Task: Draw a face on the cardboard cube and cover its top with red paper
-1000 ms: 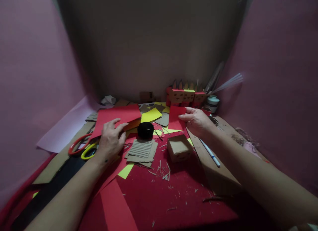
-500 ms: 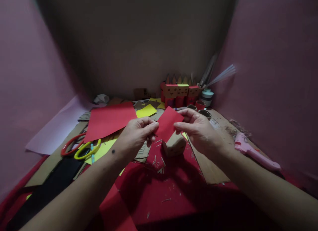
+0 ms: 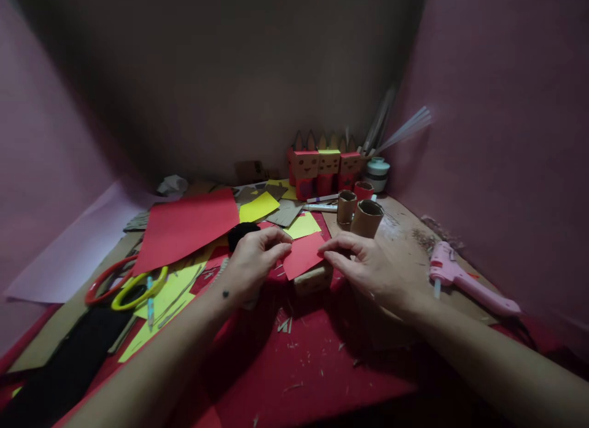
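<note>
A small piece of red paper (image 3: pixel 304 255) is pinched at its left edge by my left hand (image 3: pixel 254 256) and at its right edge by my right hand (image 3: pixel 363 262). It lies tilted over the top of a small cardboard box (image 3: pixel 315 280), whose front carries dark marks partly in shadow. The box rests on the red tabletop (image 3: pixel 317 360), with thin cardboard shreds around it. Just behind the paper is a yellow paper scrap (image 3: pixel 302 225). Two open cardboard tubes (image 3: pixel 368 218) stand beyond my right hand.
Red-and-yellow-handled scissors (image 3: pixel 138 287) and a large red sheet (image 3: pixel 188 228) lie at left. A pink glue gun (image 3: pixel 469 280) rests at right. Several decorated cardboard figures (image 3: pixel 306 167) stand at the back beside a lidded jar (image 3: pixel 377 175). Pink walls close in both sides.
The red paper has come down and flattened from a raised, upright tilt onto the box top. Both hands have lowered with it, and the view has shifted slightly.
</note>
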`<action>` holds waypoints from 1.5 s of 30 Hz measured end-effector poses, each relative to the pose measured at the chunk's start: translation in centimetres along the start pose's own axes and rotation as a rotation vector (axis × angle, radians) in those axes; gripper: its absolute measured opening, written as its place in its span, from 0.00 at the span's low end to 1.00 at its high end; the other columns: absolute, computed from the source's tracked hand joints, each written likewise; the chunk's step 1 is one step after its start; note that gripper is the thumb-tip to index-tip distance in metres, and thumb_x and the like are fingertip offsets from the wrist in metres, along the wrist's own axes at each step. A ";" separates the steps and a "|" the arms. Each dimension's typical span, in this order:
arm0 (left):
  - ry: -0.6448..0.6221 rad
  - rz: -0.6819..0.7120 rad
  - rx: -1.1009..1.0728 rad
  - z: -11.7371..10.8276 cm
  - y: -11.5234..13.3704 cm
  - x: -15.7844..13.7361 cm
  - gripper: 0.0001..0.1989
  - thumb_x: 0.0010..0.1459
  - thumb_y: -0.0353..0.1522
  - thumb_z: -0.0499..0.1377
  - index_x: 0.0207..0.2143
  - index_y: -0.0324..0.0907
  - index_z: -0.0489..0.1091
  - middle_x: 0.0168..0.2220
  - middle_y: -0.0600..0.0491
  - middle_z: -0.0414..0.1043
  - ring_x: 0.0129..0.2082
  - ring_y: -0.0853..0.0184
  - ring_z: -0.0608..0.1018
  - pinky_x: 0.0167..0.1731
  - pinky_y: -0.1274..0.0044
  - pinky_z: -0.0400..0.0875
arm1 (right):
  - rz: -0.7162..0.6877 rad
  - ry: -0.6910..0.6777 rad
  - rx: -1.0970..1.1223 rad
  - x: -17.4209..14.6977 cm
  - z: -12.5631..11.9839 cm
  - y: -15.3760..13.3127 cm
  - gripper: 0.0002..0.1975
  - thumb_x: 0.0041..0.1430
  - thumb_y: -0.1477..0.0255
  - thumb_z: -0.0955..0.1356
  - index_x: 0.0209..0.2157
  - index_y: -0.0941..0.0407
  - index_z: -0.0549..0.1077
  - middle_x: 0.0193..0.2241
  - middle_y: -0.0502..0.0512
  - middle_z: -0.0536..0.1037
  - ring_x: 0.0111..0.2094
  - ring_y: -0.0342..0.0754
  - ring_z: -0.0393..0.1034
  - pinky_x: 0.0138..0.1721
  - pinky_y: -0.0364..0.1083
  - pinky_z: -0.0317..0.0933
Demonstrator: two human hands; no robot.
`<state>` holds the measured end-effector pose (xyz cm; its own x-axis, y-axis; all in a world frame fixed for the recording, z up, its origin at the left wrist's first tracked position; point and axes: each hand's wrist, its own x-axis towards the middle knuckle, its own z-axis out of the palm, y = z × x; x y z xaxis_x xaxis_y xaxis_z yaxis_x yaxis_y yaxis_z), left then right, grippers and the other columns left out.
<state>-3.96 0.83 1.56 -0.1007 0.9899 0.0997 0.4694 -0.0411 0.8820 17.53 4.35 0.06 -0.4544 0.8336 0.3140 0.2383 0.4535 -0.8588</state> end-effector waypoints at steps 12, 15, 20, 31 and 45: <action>0.004 0.108 0.111 0.5 -1.3 0.0 0.09 0.54 0.39 0.61 0.30 0.45 0.78 0.31 0.52 0.81 0.34 0.61 0.79 0.37 0.70 0.71 | -0.017 -0.169 -0.009 -0.1 0.0 1.6 0.37 0.47 0.76 0.75 0.61 0.48 0.67 0.62 0.60 0.67 0.56 0.59 0.68 0.46 0.55 0.70; 0.006 0.107 0.139 0.5 -1.5 0.0 0.10 0.55 0.40 0.60 0.30 0.45 0.78 0.32 0.51 0.82 0.34 0.61 0.79 0.37 0.70 0.72 | -0.066 -0.210 -0.010 0.0 0.3 1.9 0.27 0.53 0.77 0.73 0.56 0.49 0.72 0.59 0.59 0.71 0.60 0.58 0.66 0.53 0.57 0.68; 0.077 0.118 0.227 0.2 -1.7 -0.5 0.18 0.57 0.45 0.60 0.41 0.44 0.78 0.41 0.46 0.78 0.39 0.57 0.78 0.40 0.65 0.71 | -0.073 -0.178 -0.001 -0.1 0.6 1.8 0.24 0.53 0.78 0.75 0.52 0.51 0.74 0.57 0.59 0.73 0.60 0.57 0.67 0.60 0.59 0.64; -0.059 0.247 0.308 1.5 -0.9 -2.0 0.17 0.58 0.43 0.63 0.49 0.51 0.75 0.50 0.49 0.77 0.51 0.53 0.77 0.53 0.61 0.71 | -0.082 -0.204 0.044 -0.2 0.1 1.9 0.25 0.55 0.75 0.75 0.55 0.49 0.73 0.59 0.58 0.72 0.60 0.55 0.67 0.55 0.55 0.68; -0.072 0.158 0.229 1.1 -1.0 -2.2 0.25 0.55 0.46 0.65 0.54 0.50 0.73 0.52 0.48 0.79 0.52 0.50 0.78 0.52 0.61 0.74 | 0.100 -0.196 0.199 -0.1 -0.1 2.0 0.18 0.56 0.73 0.73 0.49 0.48 0.77 0.57 0.55 0.74 0.56 0.55 0.69 0.53 0.56 0.67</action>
<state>-3.23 -1.19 -0.10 0.0485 0.9810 0.1878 0.6614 -0.1724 0.7300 18.16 5.26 -1.65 -0.5989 0.7855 0.1562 0.1265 0.2854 -0.9500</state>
